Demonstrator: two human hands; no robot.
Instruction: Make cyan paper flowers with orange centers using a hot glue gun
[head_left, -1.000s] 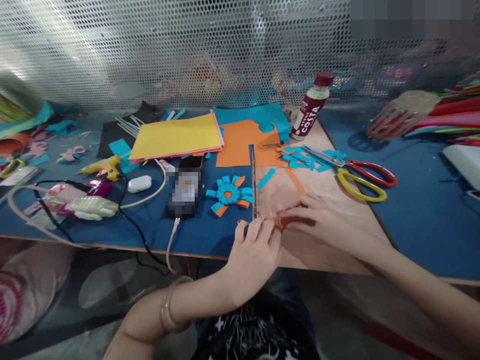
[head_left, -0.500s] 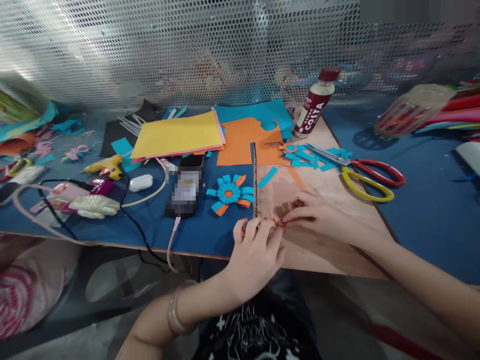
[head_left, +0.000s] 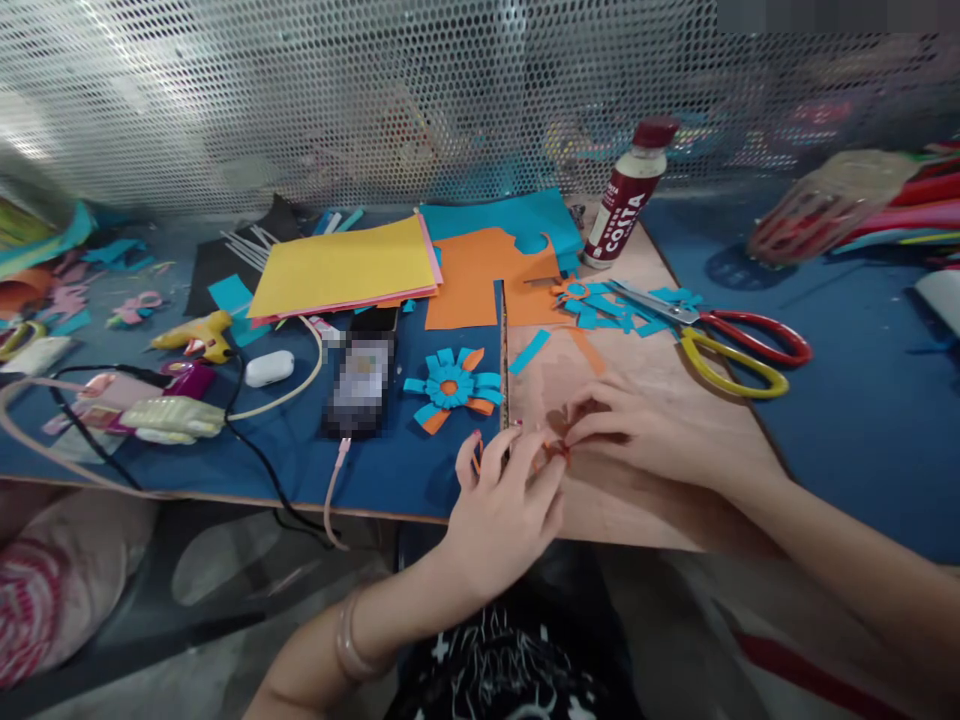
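Note:
Close to the front edge of the table, my left hand [head_left: 504,505] is curled over a narrow orange strip [head_left: 478,458], with bits of it showing between the fingers. My right hand [head_left: 651,432] pinches the strip's other end near my left fingertips. Much of the strip is hidden under the fingers. Just beyond my left hand lies a blue and orange flower [head_left: 465,388] with looped and flat petals. A small blue strip [head_left: 530,352] and a flat orange strip [head_left: 588,350] lie past my right hand.
Scissors [head_left: 694,322] with red and yellow handles lie among blue scraps. A bottle [head_left: 628,195] stands behind orange sheets [head_left: 480,270] and a yellow sheet [head_left: 349,268]. On the left are a phone [head_left: 360,385], an earbud case [head_left: 270,369], a yellow glue gun [head_left: 196,335] and cables.
The view has shifted slightly, so the table things sit a little further left. My left fingers have spread a little; both hands stay on the orange strip.

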